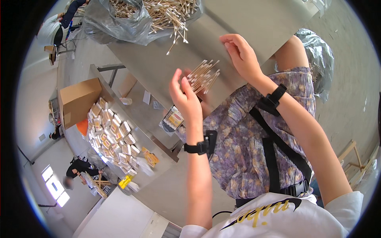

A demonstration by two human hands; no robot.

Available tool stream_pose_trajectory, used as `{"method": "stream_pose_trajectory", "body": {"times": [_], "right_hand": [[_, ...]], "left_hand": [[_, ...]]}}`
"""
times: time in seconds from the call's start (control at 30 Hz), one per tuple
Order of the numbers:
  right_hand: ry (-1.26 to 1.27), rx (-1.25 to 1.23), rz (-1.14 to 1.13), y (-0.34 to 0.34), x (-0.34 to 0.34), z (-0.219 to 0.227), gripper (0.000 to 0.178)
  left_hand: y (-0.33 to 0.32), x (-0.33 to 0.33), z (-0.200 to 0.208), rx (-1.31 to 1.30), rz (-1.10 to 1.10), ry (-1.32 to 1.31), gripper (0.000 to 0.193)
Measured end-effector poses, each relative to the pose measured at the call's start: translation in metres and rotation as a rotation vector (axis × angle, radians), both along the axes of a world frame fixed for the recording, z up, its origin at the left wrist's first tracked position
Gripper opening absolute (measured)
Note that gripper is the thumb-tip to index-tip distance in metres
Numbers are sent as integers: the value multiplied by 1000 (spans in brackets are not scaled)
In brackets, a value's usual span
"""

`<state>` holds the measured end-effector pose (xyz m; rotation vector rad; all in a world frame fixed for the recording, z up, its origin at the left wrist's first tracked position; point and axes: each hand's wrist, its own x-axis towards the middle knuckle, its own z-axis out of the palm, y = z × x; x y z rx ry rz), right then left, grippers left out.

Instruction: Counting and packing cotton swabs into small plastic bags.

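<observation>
My left hand is beside a small loose bunch of cotton swabs on the grey table. Its fingers are stretched and apart, cupped along the bunch's left side; some swab ends are hidden behind it. Farther right, my right hand hovers over the table with curved fingers, a gap between them and the thumb, and nothing visible inside. At the table's far side a grey plastic bag lies open with a big heap of cotton swabs, a few spilling toward me.
Near my lap sits a clear pack of cotton swabs. Left, another table holds a pile of small packs, a cardboard box and a yellow packet. A grey plastic bag stands right of my leg. Other people are in the background.
</observation>
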<state>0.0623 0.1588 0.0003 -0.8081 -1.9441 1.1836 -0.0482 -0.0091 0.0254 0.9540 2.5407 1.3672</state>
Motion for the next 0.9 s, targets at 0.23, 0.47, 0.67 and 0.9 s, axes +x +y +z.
{"method": "stream_pose_trajectory", "body": {"times": [0.23, 0.47, 0.67, 0.9], "right_hand": [[269, -473, 84, -39, -20, 1, 39], [304, -595, 127, -46, -22, 8, 49], [-233, 308, 552, -33, 4, 17, 94], [-251, 306, 421, -34, -10, 9, 99]], "left_hand": [[3, 28, -5, 469, 268, -442, 62], [10, 39, 2, 504, 226, -511, 73], [1, 27, -4, 572, 242, -569, 68], [19, 32, 4, 540, 178, -565, 77]]}}
